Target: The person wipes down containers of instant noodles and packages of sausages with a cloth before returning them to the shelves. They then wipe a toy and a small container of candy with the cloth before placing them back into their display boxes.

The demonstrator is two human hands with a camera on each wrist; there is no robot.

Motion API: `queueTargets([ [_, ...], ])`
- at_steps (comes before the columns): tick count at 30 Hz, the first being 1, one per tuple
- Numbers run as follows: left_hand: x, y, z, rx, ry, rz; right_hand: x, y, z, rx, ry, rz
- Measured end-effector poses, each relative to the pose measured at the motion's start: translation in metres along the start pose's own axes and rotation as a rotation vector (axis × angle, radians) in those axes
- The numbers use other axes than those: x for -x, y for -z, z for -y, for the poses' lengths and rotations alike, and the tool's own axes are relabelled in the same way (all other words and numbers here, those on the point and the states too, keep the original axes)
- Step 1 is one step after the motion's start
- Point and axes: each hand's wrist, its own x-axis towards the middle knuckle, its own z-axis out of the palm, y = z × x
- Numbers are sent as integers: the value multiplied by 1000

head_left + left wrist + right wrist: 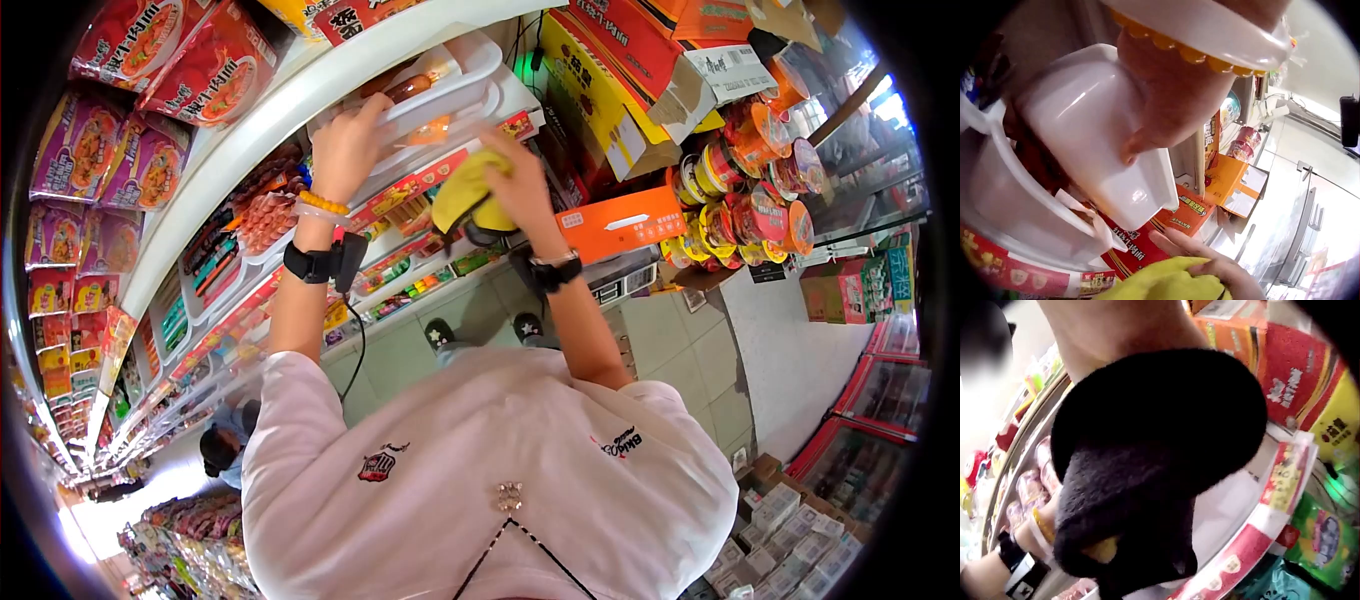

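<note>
My left hand (345,145) grips the edge of a white plastic bin (475,72) on the shelf. In the left wrist view the bin (1094,106) is tilted, with my thumb against its smooth side. A packet with a brown sausage-like picture (408,88) shows inside it in the head view. My right hand (520,190) holds a bunched yellow-and-black cloth (462,200) in front of the shelf, close to the bin. The fuzzy black side of the cloth (1129,481) fills the middle of the right wrist view.
Several snack packs (270,215) lie in shelf bins at the left. Bagged noodles (210,75) fill the upper shelf. Open cartons (640,90), noodle cups (755,200) and an orange box (620,222) stand at the right. Another person (225,445) is at lower left.
</note>
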Motion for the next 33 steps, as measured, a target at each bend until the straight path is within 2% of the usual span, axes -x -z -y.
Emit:
queueTargets([
  [1, 2, -3, -1, -6, -12, -23, 5, 14, 2, -148, -113, -116],
  [2, 3, -8, 1, 29, -15, -40, 13, 31, -2, -274, -345, -122],
  [3, 3, -8, 0, 27, -20, -50, 15, 44, 1, -293, -318, -225],
  [5, 1, -6, -6, 23, -36, -79, 16, 66, 20, -340, -347, -296],
  [8, -2, -2, -11, 58, 0, -61, 17, 81, 19, -273, -330, -357],
  [11, 5, -14, -13, 24, 0, 36, 18, 81, 24, -233, -260, -347],
  [12, 8, -15, -18, 32, -40, -9, 20, 79, 25, -279, -285, -330],
  [14, 11, -17, -14, 25, -12, 27, 20, 71, 29, -364, -329, -300],
  [17, 11, -15, -7, 0, 0, 90, 23, 61, 6, -276, -280, -285],
  [19, 9, -15, -7, -10, -21, 99, 18, 63, 31, -328, -245, -307],
  [20, 10, -17, -8, -13, -40, 68, 19, 64, 26, -295, -204, -301],
  [21, 11, -18, -9, -18, -56, 37, 19, 65, 31, -341, -268, -308],
  [23, 11, -8, -17, 24, -62, 94, 20, 68, 31, -320, -258, -321],
  [25, 13, 12, -45, -104, -250, -100, 19, 73, 29, -322, -244, -331],
  [27, 28, 36, -80, -33, -244, 2, 19, 78, 28, -350, -268, -342],
  [29, 46, 50, -118, 421, -429, 224, 20, 74, 14, -377, -266, -333],
  [30, 47, 57, -144, 809, -462, 403, 23, 68, 2, -361, -249, -324],
  [32, 51, 58, -201, 1033, -839, 460, 22, 55, -4, -352, -212, -279],
  [33, 53, 56, -229, 1123, -912, 438, 22, 47, -8, -315, -229, -196],
])
